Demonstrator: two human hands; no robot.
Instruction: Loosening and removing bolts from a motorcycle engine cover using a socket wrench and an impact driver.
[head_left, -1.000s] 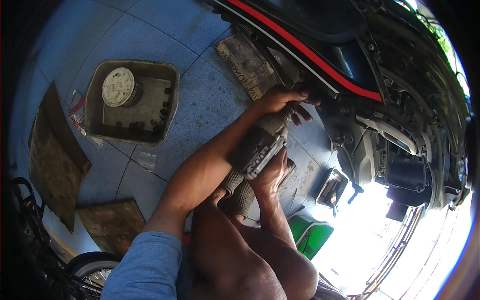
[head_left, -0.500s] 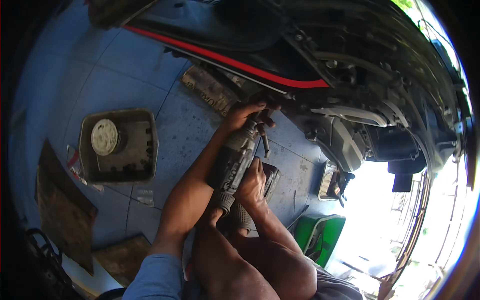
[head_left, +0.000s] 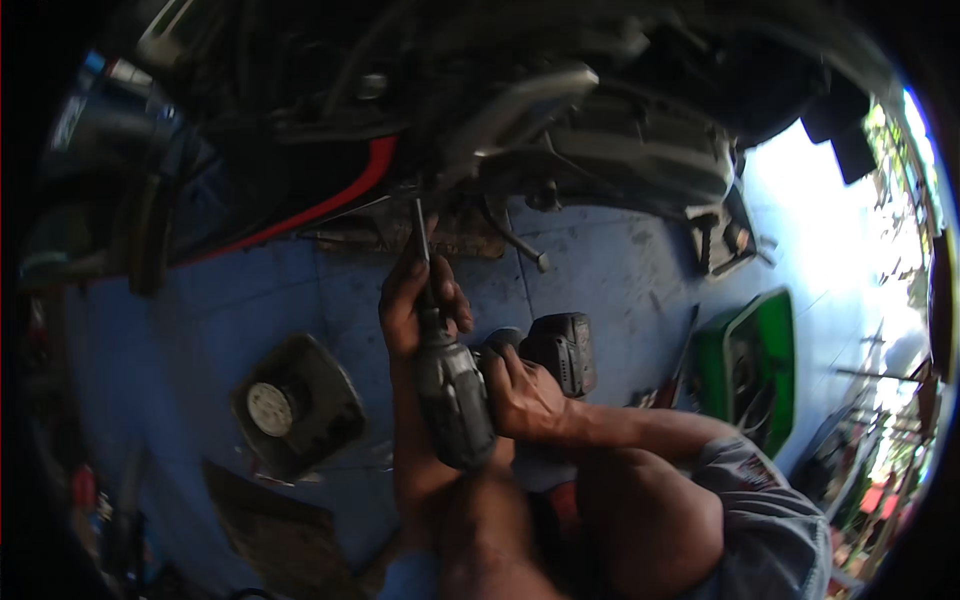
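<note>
My left hand [head_left: 408, 305] curls around the front of a dark cordless impact driver [head_left: 455, 410], where a long thin metal bit [head_left: 422, 235] points up toward the underside of a black motorcycle body with a red stripe [head_left: 340, 190]. My right hand [head_left: 525, 395] grips the driver's handle, beside its black battery [head_left: 560, 355]. The bit's far end meets the shadowed body; whether it sits in a fastener I cannot tell. My bare knees are below the tool.
A grubby plastic tub [head_left: 335, 385] with a round container [head_left: 270, 408] lies left on blue floor tiles [head_left: 600, 260]. A wooden board [head_left: 465, 245] lies under the body, dark sheets [head_left: 240, 500] lower left. A green bin [head_left: 775, 360] and small tray [head_left: 730, 225] are right, near a bright opening.
The view has swung, and the motorcycle body now spans the top. The driver has turned upright with the long bit raised to the body; my left hand is around the tool's front.
</note>
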